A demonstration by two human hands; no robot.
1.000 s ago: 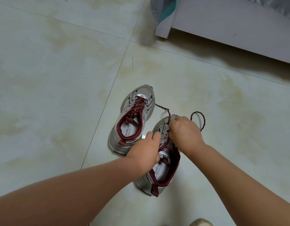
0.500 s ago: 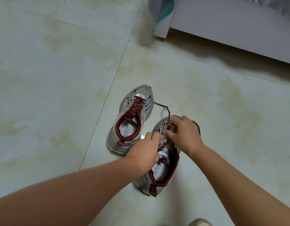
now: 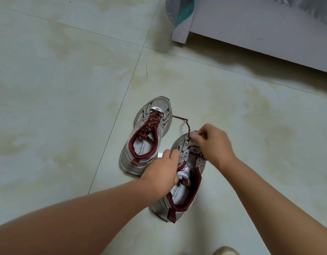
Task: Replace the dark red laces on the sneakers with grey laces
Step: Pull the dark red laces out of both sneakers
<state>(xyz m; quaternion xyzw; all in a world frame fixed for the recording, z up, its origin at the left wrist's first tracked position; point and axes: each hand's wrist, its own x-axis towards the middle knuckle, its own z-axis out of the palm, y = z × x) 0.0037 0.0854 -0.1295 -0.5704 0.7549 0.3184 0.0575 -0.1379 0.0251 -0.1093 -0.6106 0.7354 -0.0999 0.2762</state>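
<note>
Early stage: near sneaker (image 3: 184,181) on floor (image 3: 67,89) partly unlaced, right hand (image 3: 212,144) pinching dark red lace (image 3: 185,124) w/ curled fingers, left hand (image 3: 162,172) gripping its side; far sneaker (image 3: 149,133) fully laced, no grey laces in view.

A pale tiled floor (image 3: 58,85) with yellowish blotches fills most of the view, its dark grout lines (image 3: 122,96) crossing just to the left of and nearer than the leg of a white piece of furniture (image 3: 251,28) at the top right. A grey and teal cloth (image 3: 179,10) hangs over that furniture's left corner, and a shadow lies on the floor under its lower edge. Far from the furniture, at the bottom edge, a small beige rounded thing (image 3: 226,251) pokes into view, too cut off to identify.
</note>
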